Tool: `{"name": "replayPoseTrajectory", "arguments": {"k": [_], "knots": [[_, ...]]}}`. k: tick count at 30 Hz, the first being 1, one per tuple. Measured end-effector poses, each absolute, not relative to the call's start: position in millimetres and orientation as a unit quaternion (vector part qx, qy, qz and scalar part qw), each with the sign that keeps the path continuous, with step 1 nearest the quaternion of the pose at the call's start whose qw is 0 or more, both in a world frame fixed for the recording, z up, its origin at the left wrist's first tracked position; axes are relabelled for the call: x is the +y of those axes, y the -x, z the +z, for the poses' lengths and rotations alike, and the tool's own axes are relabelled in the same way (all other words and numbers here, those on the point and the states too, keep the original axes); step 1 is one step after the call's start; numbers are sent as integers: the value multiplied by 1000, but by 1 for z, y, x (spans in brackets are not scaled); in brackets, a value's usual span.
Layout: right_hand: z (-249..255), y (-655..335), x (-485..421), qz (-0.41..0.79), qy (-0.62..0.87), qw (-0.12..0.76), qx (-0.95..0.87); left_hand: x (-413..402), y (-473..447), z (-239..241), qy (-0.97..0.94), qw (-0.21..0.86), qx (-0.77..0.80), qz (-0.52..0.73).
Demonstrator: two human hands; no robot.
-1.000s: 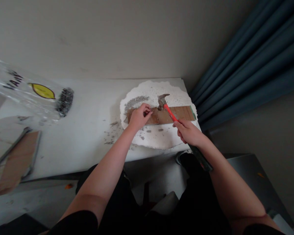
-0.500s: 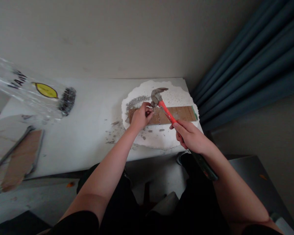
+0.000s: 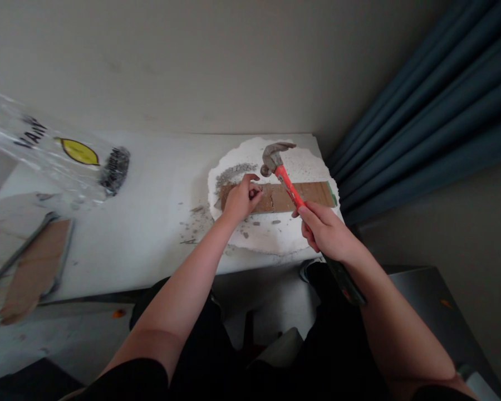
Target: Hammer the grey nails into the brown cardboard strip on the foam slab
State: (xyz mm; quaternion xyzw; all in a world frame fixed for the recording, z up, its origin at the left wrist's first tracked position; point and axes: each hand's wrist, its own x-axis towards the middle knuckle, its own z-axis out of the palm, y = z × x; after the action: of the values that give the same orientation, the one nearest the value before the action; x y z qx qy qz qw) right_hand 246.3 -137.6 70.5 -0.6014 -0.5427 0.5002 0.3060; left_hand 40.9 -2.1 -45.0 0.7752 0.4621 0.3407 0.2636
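Note:
My right hand (image 3: 323, 229) is wrapped round the orange and black handle of a claw hammer (image 3: 289, 186). The hammer's grey metal head hangs over the back edge of a brown wooden-looking strip (image 3: 294, 196), just right of my left fingers. My left hand (image 3: 242, 199) rests over the strip's left part with its fingers curled and pinched; whatever lies between the fingertips is too small to make out. A crack runs across the strip near those fingertips. Under the strip lies a white, ragged-edged sheet (image 3: 275, 239).
Grey chips and dust (image 3: 234, 172) litter the sheet and the white table (image 3: 158, 211). On the left are a clear plastic bag (image 3: 62, 150) with dark pieces in its end, a broken brown board (image 3: 37, 267) and a metal bar (image 3: 19, 253). A blue curtain (image 3: 426, 111) hangs at right.
The hammer head has lifted slightly up and to the right, away from my left fingertips. My left hand has stayed nearly in place on the strip.

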Motion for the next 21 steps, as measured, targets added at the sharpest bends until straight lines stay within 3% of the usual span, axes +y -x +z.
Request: {"name": "replayPoseTrajectory", "arguments": {"k": [21], "knots": [[66, -244, -139, 477, 616, 269, -566, -1, -42, -49, -758, 269, 476, 357]]}}
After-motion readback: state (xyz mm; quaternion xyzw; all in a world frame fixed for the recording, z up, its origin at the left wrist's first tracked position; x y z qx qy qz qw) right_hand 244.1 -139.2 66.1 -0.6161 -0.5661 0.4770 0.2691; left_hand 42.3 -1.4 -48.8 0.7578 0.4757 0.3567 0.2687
